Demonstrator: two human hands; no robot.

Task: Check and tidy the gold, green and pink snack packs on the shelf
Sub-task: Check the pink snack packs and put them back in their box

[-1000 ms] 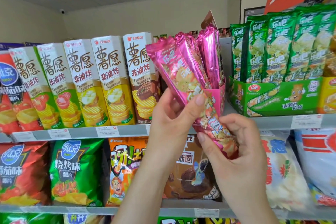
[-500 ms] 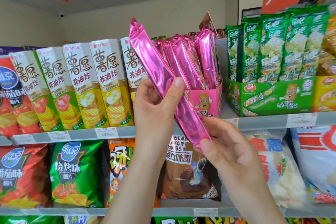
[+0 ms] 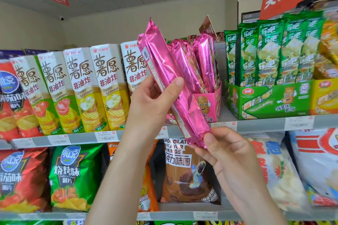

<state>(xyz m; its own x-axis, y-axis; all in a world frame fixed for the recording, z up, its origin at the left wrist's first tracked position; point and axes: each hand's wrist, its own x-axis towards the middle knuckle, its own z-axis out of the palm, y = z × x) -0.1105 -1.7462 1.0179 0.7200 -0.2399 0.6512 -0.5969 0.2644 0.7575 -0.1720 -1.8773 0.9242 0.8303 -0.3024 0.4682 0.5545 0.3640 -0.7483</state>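
Pink pack [image 3: 164, 64] is off the shelf [image 3: 256, 125], held tilted by 2 hands in front of the pink display box [image 3: 208, 104], top end leaning left, back seam toward the camera. Left hand [image 3: 150, 104] grips it approx mid-length, thumb over the foil, fingers mostly hidden behind. Right hand [image 3: 228, 153] pinches the crimped bottom end btwn thumb & fingers. Looks light: long, slim, glossy foil, crinkly & prob slippery, contents likely brittle, so take it mid-body w/o squeezing, or by the flat crimps. Other pink packs [image 3: 203, 60] stand in the box. Green packs [image 3: 274, 51] sit in a carton to the right, gold packs [image 3: 329, 47] at far right, partly cut off.
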